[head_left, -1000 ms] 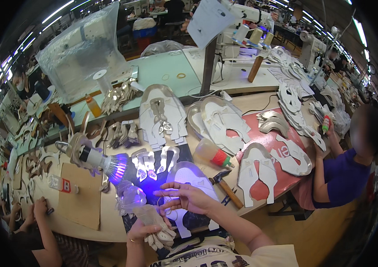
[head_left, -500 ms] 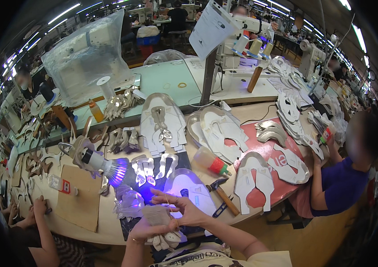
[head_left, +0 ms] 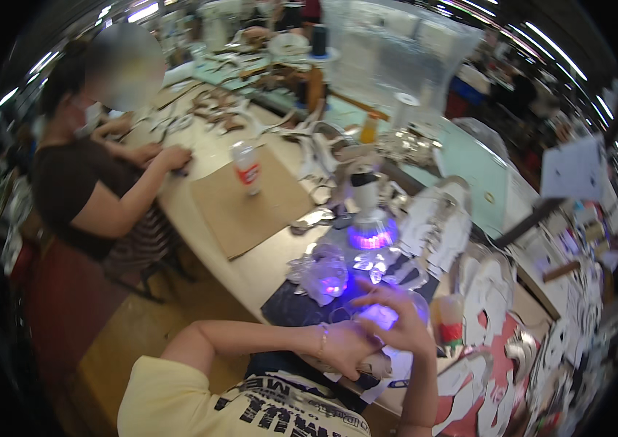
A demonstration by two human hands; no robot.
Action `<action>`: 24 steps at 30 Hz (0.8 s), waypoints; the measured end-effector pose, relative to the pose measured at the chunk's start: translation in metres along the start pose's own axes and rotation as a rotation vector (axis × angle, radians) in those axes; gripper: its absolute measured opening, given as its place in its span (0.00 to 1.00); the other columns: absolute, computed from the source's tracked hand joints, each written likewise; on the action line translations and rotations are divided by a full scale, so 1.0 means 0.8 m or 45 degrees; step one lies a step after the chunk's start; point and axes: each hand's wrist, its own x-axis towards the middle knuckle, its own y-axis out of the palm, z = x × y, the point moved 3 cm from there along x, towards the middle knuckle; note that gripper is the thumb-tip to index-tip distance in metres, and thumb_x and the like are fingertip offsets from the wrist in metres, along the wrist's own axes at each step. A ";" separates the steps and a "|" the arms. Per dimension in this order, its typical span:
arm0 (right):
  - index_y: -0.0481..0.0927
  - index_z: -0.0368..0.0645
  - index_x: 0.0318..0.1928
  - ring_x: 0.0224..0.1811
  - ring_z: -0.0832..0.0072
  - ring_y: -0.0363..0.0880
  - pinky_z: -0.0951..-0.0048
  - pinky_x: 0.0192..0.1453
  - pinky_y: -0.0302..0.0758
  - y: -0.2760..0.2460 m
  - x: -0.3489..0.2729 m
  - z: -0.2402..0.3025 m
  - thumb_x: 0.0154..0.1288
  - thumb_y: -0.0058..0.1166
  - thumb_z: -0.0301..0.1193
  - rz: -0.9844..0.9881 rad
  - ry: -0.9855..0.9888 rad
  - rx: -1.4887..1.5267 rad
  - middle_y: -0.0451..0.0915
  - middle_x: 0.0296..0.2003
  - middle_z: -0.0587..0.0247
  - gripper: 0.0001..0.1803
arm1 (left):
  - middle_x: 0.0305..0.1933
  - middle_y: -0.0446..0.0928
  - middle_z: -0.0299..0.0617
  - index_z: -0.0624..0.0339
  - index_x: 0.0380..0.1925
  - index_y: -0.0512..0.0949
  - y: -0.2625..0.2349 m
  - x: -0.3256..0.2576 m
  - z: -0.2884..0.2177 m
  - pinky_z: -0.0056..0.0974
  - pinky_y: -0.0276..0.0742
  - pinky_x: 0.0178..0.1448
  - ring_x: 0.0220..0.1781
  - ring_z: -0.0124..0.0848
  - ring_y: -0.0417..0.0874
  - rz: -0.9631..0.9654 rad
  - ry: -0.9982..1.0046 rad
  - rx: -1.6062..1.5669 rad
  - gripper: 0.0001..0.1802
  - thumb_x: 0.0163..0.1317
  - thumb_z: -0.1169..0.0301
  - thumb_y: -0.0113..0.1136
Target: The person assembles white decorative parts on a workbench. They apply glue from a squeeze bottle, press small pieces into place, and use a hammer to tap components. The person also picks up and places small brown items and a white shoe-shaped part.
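Both hands meet low in the middle of the view, over the near edge of the surface (head_left: 250, 273). The left hand (head_left: 349, 348), a thin bracelet at its wrist, is curled under and around a small pale piece (head_left: 380, 316) lit violet; its fingers are closed on it from below. The right hand (head_left: 396, 320) lies over the same piece from above, fingers (head_left: 374, 290) spread and bent, thumb side pressing down, so the piece sits pinched between the two hands. Its exact shape is hard to tell under the glow and the blur.

Just beyond the hands stands a lamp (head_left: 371, 218) with a white neck and a round head glowing purple, its light falling on the piece and on a crumpled clear plastic bag (head_left: 321, 271) just to the left of the hands. A dark mat (head_left: 290, 309) lies under the bag and reaches to the left hand. To the right of the hands stands a small bottle with a red band (head_left: 451, 324), near the right wrist, and past it white cut shoe pieces (head_left: 491, 291) lie on a red sheet (head_left: 498, 371).

Farther off to the left, a brown cardboard sheet (head_left: 247, 204) lies on the surface with a white and red bottle (head_left: 248, 167) standing on it. A co-worker in a dark top (head_left: 83, 182) sits well apart on that side, hands resting on the surface.
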 end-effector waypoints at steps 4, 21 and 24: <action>0.88 0.45 0.41 0.47 0.64 0.83 0.62 0.58 0.71 -0.013 0.017 -0.063 0.59 0.63 0.26 -0.251 0.010 -0.544 0.87 0.38 0.54 0.09 | 0.36 0.83 0.49 0.59 0.42 0.78 -0.027 -0.017 -0.001 0.50 0.79 0.44 0.40 0.52 0.84 -0.168 -0.337 -0.166 0.25 0.43 0.60 0.71; 0.68 0.38 0.68 0.45 0.66 0.78 0.57 0.57 0.68 0.024 -0.097 -0.052 0.76 0.41 0.53 -0.301 -0.587 2.219 0.82 0.44 0.55 0.34 | 0.41 0.82 0.37 0.62 0.51 0.78 -0.020 -0.056 0.029 0.36 0.78 0.52 0.41 0.23 0.79 -0.711 -0.090 -1.166 0.27 0.51 0.66 0.73; 0.59 0.39 0.74 0.68 0.61 0.72 0.60 0.63 0.70 0.021 -0.082 -0.066 0.80 0.35 0.42 -0.939 -0.498 2.086 0.68 0.70 0.48 0.30 | 0.40 0.83 0.39 0.61 0.57 0.76 -0.022 -0.053 0.007 0.35 0.79 0.50 0.40 0.23 0.81 -0.784 -0.033 -1.001 0.31 0.52 0.69 0.73</action>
